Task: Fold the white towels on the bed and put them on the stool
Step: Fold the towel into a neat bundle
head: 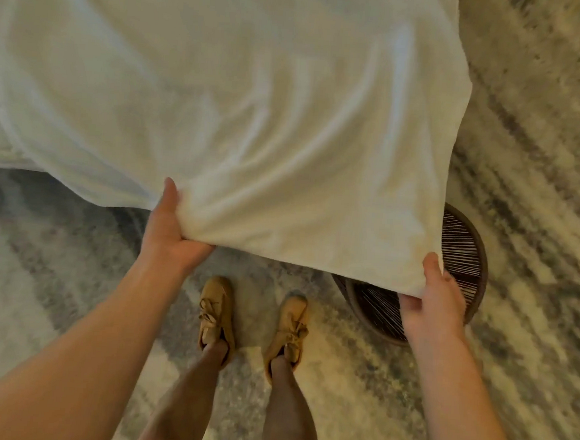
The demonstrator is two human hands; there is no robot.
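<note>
While the left hand (169, 232) and right hand (434, 298) each grip a near corner of the white towel (254, 114) with curled fingers, the cloth spreads away from the person; the stool (465, 246) stands just below the right hand.

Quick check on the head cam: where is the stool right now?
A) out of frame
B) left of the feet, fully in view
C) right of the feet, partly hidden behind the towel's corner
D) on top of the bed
C: the stool stands to the right of the feet, with part of it covered by the corner of the white towel that the right hand grips.
</note>
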